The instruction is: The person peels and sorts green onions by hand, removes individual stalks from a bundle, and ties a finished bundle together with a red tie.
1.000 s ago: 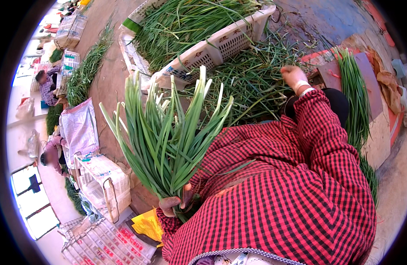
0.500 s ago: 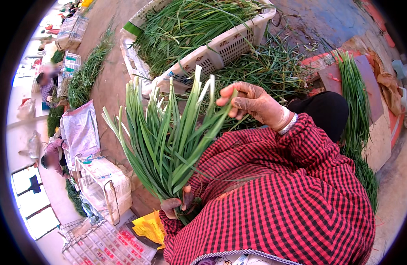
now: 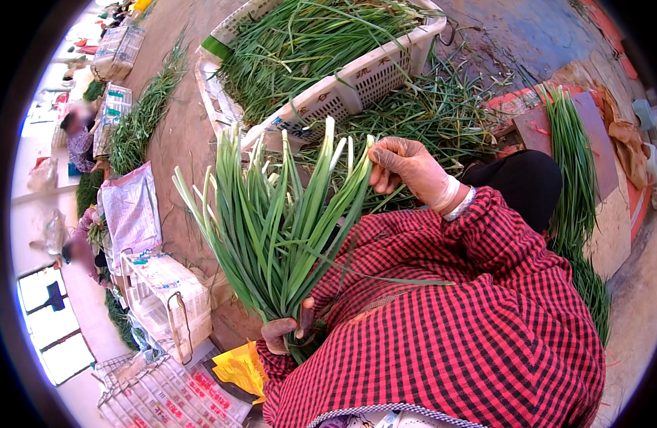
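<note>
A loose bunch of garlic chives [image 3: 271,242] fans upward in front of my checked jacket, white stem ends at the top. Low on the bunch, my left hand [image 3: 291,332] is closed around the green leaves. My right hand [image 3: 414,171] pinches the pale tip of a chive stem at the bunch's upper right, thumb and index finger pressed together. Both hands have dirty, thin coverings on them. One long leaf sticks out sideways from the bunch across my jacket.
Ahead stands a white plastic crate [image 3: 342,93] heaped with chives. Loose chives [image 3: 442,114] litter the floor beside it. A long bundle of chives [image 3: 572,157] lies on a board at my right. Far left, co-workers sit near white crates [image 3: 168,292] and a pale sack [image 3: 132,210].
My right hand has shifted slightly right, its pinch now at a pale stem end. The bunch has tilted slightly right, and one leaf now sticks out across my jacket. Co-workers at left have moved.
</note>
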A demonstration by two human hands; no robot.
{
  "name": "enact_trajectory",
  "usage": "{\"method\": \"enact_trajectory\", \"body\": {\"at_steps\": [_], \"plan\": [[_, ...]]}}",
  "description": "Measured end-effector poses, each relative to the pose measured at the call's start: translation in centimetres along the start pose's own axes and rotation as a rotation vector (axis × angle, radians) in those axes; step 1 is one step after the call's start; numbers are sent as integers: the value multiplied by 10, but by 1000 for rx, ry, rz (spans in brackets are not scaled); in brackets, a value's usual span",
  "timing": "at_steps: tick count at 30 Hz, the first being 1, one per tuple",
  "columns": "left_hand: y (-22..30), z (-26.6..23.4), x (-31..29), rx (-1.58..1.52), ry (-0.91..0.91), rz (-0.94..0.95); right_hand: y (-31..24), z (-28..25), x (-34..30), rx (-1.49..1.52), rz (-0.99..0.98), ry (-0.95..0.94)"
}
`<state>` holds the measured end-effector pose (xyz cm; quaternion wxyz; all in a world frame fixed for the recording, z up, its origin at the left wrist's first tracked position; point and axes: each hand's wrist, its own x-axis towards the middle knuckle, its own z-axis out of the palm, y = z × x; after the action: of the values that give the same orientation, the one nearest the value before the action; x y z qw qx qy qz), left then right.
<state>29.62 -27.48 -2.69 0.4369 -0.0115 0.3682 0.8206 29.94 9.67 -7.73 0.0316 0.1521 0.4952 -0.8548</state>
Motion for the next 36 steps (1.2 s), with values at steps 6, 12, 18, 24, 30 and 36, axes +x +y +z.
{"method": "enact_trajectory", "body": {"at_steps": [6, 12, 18, 24, 30, 36], "plan": [[-2, -4, 1, -14, -30, -4, 6, -17, 0, 5, 42, -102], [6, 20, 18, 227, 46, -62, 5, 19, -6, 19, 42, -349], [4, 85, 89, 516, 146, 15, -7, 47, -7, 108, 25, -323], [-39, 91, 150, 770, 99, 132, -18, 10, -8, -18, 184, -162], [-73, 133, 200, 1668, 109, 67, -32, 2, 0, -51, -58, 77], [-75, 148, 204, 1602, -280, 196, -53, -27, -11, 168, -119, 178]]}}
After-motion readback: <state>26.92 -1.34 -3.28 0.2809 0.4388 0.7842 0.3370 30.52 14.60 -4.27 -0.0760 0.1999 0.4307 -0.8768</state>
